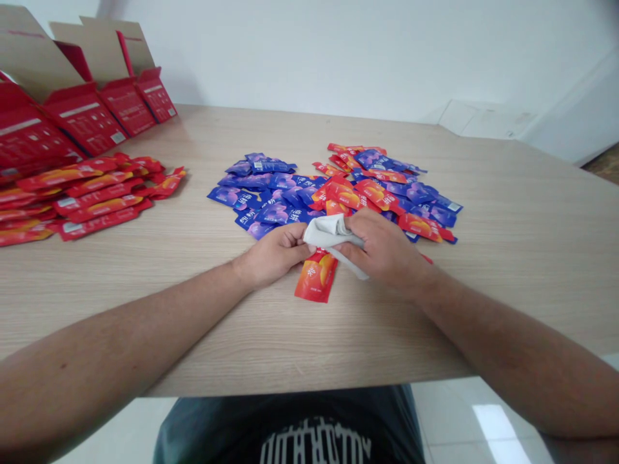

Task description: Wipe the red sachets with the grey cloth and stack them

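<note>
My right hand (387,248) is closed on a folded white cloth (326,231), which lies over the upper part of a red-orange packet (316,278). The packet's lower end sticks out below the cloth toward me. My left hand (278,254) pinches the packet's upper left edge, and its fingertips meet the cloth. The cloth hides the top of the packet. Just beyond both hands spreads a loose pile of purple-blue packets (271,196), mixed on the right with red-orange packets (380,193).
At the left, several red-orange packets (104,193) lie stacked on the pale wooden table (232,348). Behind them stand several red cardboard boxes (128,106) with raised flaps. A white wall (314,58) rises along the table's far edge.
</note>
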Action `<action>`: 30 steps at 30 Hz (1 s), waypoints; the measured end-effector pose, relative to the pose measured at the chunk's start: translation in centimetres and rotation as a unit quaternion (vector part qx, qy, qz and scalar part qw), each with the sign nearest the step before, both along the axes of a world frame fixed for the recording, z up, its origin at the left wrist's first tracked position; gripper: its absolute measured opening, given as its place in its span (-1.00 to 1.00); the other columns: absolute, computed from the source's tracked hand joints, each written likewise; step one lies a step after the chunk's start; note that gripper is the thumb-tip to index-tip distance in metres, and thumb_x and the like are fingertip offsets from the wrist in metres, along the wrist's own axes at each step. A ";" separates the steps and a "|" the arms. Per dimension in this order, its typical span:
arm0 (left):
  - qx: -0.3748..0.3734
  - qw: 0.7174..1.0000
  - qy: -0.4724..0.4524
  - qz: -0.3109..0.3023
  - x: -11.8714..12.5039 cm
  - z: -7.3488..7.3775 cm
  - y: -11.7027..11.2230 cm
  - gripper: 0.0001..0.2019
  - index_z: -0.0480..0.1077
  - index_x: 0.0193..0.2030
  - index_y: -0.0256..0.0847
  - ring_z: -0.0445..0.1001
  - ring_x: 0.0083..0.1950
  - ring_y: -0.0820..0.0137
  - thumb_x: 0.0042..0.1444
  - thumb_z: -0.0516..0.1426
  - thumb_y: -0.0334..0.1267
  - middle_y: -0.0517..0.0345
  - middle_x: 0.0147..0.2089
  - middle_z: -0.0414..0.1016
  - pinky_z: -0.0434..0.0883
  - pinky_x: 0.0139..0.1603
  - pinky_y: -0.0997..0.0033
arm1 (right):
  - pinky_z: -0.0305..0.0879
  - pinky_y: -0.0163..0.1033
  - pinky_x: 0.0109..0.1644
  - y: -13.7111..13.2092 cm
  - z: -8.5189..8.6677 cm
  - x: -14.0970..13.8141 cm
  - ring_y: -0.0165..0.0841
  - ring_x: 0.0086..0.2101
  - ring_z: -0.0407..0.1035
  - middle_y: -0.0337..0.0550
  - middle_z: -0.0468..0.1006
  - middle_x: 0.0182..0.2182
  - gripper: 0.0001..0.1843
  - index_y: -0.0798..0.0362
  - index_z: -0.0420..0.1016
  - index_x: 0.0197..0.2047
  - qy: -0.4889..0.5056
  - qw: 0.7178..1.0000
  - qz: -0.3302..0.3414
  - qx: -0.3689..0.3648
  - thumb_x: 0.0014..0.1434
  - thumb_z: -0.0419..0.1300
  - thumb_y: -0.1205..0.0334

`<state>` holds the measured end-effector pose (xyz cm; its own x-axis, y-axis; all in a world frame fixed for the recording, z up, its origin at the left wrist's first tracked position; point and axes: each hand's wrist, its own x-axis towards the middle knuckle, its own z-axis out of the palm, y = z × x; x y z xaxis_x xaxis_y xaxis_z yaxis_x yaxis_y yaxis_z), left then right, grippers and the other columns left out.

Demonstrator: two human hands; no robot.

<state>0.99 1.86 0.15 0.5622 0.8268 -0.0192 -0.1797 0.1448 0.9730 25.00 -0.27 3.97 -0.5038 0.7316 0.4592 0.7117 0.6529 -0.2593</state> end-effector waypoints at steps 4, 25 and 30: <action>0.003 1.000 0.001 -0.002 0.0 0.0 0.1 -0.75 0.50 -0.28 -0.21 0.51 -0.34 0.41 0.01 0.46 -0.25 0.20 -0.38 0.54 0.43 -0.30 0.46 | 0.32 -0.12 -0.08 0.1 -0.2 0.1 -0.18 -0.17 0.40 -0.05 0.53 -0.19 -0.80 0.02 0.43 -0.17 -0.005 1.000 0.000 0.001 0.43 0.22 0.08; -0.043 0.994 -0.019 0.093 0.5 1.1 -0.3 -0.70 0.36 -0.32 -0.20 0.39 -0.54 0.52 0.07 0.42 -0.22 0.28 -0.49 0.47 0.33 -0.52 0.56 | 0.37 -0.11 -0.09 -1.9 0.0 -1.8 -0.17 -0.13 0.45 -0.04 0.54 -0.12 -0.86 0.06 0.53 -0.04 -0.112 0.990 0.077 -0.036 0.41 0.25 0.18; -0.051 0.992 -0.031 0.109 0.5 0.9 -0.3 -0.69 0.34 -0.34 -0.21 0.36 -0.56 0.54 0.05 0.43 -0.27 0.29 -0.51 0.44 0.31 -0.55 0.59 | 0.36 -0.11 -0.11 -1.7 0.0 -1.6 -0.15 -0.14 0.45 -0.01 0.53 -0.14 -0.81 0.10 0.54 -0.02 -0.092 0.995 0.029 -0.025 0.40 0.27 0.16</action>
